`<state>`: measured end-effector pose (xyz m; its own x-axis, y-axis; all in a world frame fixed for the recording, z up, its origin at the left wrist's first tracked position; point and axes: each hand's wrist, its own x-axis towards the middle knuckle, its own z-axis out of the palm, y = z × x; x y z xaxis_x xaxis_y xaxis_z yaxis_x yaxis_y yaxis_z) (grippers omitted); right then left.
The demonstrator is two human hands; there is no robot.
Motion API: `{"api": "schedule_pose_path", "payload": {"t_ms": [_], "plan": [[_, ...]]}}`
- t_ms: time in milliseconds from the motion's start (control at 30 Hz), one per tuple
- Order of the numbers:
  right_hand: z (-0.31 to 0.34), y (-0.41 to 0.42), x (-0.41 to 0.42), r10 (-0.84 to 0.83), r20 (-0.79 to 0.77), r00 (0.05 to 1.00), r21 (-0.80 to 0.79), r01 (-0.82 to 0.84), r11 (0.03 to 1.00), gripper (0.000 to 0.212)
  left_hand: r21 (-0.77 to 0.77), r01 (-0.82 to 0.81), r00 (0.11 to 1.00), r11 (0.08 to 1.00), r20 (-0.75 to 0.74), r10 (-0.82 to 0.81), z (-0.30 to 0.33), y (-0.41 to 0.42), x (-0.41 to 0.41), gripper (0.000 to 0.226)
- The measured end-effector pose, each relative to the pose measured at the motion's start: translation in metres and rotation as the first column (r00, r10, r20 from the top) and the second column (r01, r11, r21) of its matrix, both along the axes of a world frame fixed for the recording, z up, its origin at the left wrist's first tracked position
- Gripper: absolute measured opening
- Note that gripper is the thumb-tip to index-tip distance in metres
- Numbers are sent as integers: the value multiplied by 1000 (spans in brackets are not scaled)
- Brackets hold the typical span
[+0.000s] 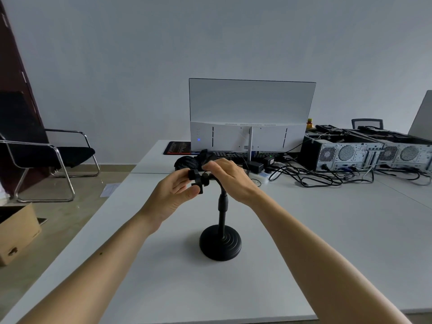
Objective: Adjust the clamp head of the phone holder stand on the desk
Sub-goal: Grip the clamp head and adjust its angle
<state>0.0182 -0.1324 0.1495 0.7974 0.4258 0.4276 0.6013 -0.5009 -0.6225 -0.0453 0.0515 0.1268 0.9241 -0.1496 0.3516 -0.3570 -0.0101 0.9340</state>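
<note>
A black phone holder stand (pixel 221 244) rests on the white desk (pixel 304 242), with a round base, an upright pole and a neck that bends left at the top. Its small black clamp head (pixel 197 180) sits at the end of that neck. My left hand (pixel 174 195) grips the clamp head from the left, thumb under it and fingers behind. My right hand (pixel 230 178) wraps over the bent neck just right of the clamp head and hides most of the bend.
Behind the stand stands a white monitor (pixel 251 113), seen from its back, with a keyboard, a black bundle and a power strip at its foot. Open computer cases (pixel 346 153) and tangled cables lie at the right. A black chair (pixel 53 155) and a cardboard box (pixel 18 230) are on the floor at left.
</note>
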Motion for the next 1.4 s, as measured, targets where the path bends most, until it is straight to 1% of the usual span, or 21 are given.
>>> {"api": "schedule_pose_path", "payload": {"t_ms": [33, 67, 100, 167, 233, 300, 400, 433, 500, 567, 633, 733, 767, 800, 867, 900, 933, 1033, 1167, 1267, 1400], "plan": [[0, -2, -1, 59, -18, 998, 62, -58, 996, 28, -9, -8, 1000, 1000, -1, 8, 0, 1, 0, 92], [0, -5, -2, 108, -10, 994, 94, -106, 990, 26, -14, -13, 1000, 1000, -4, 13, -1, 1, 1, 92], [0, -6, -2, 134, 20, 991, 77, -135, 988, 30, -16, -15, 1000, 1000, -6, 15, -1, 1, 1, 91], [-1, -7, 0, 135, 80, 988, 0, -135, 991, 33, -11, -12, 1000, 1000, -7, 12, -2, 2, 2, 83], [-1, -7, 3, 142, 99, 985, -16, -141, 990, 27, 2, -6, 1000, 1000, -6, 6, -3, 2, 3, 77], [1, -7, 6, 162, 95, 982, -10, -162, 987, 20, 4, -10, 1000, 1000, -10, 10, -4, 2, 3, 76], [4, -4, 10, 161, 126, 979, -45, -157, 987, 16, 11, -21, 1000, 1000, -14, 21, -4, 4, 4, 72], [4, -3, 10, 162, 114, 980, -42, -159, 986, 16, 14, -21, 1000, 1000, -16, 21, -4, 4, 4, 69], [3, -2, 11, 161, 36, 986, 10, -161, 987, 12, 17, -21, 1000, 1000, -17, 21, -4, 4, 5, 64], [3, 0, 10, 140, -49, 989, 71, -136, 988, 13, 19, -20, 1000, 1000, -16, 21, -4, 4, 6, 67], [4, 4, 9, 92, -82, 992, 51, -88, 995, 27, 21, -23, 1000, 1000, -14, 23, -4, 4, 6, 71], [5, 8, 7, 45, -35, 998, -9, -46, 999, 42, 22, -16, 1000, 1000, -16, 17, -4, 6, 6, 78], [5, 8, 6, 36, -23, 999, -21, -36, 999, 44, 25, -13, 1000, 1000, -15, 14, -4, 6, 6, 78], [5, 6, 5, 45, -36, 998, -14, -46, 999, 39, 26, -10, 1000, 1000, -15, 11, -4, 6, 6, 76], [3, -2, 6, 129, -112, 985, 52, -124, 991, 17, 22, -8, 1000, 1000, -16, 8, -4, 6, 6, 75], [2, -5, 7, 170, -124, 977, 80, -161, 984, 16, 23, -9, 1000, 1000, -11, 10, -5, 6, 7, 76], [0, -8, 9, 187, -108, 976, 84, -179, 980, 20, 23, -12, 1000, 1000, -5, 12, -5, 6, 7, 77], [-3, -9, 10, 188, -41, 981, 56, -185, 981, 18, 23, -13, 1000, 1000, 2, 13, -4, 6, 8, 82], [-2, -6, 13, 189, -7, 982, -32, -189, 981, 14, 19, -13, 1000, 1000, -8, 13, -3, 5, 6, 78], [0, -7, 14, 201, -12, 979, -49, -202, 978, 16, 16, -4, 1000, 1000, -11, 4, -2, 6, 5, 69], [-2, -5, 13, 162, 62, 985, -1, -163, 987, 22, 7, 12, 1000, 1000, -9, -11, 1, 5, 3, 88]]}}
